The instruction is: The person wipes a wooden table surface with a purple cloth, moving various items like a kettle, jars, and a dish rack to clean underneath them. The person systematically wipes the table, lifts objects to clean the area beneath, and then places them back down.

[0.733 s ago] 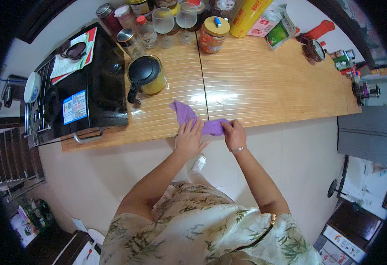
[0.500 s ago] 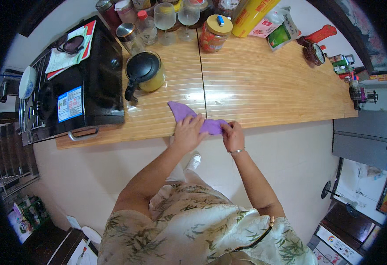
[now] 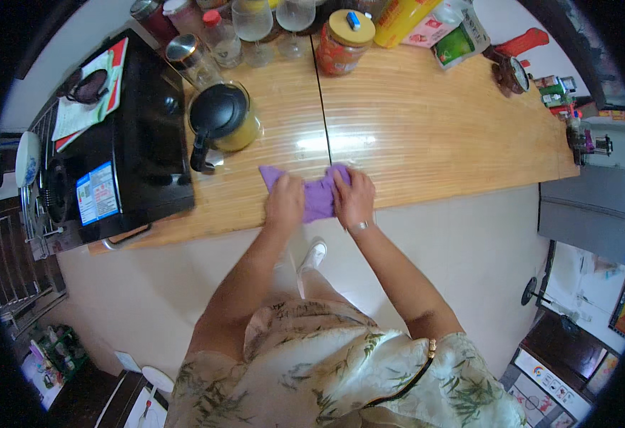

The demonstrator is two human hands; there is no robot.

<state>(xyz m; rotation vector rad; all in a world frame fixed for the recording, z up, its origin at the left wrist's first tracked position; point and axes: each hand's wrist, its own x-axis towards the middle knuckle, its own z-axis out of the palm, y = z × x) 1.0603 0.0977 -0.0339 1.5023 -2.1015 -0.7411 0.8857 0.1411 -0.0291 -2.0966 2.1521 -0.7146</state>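
Head view shows a black microwave (image 3: 130, 150) and a glass pitcher (image 3: 223, 121) of yellow liquid left of the purple cloth (image 3: 317, 198); a lidded jar (image 3: 344, 43) stands behind. Both hands press flat on the cloth near the wooden counter (image 3: 434, 128) edge: left hand (image 3: 285, 202) and right hand (image 3: 354, 197), fingers spread.

She wears a sleeveless pale dress (image 3: 341, 371) printed with green leaves, a thin wrist bracelet (image 3: 359, 227), and a white shoe (image 3: 314, 255).
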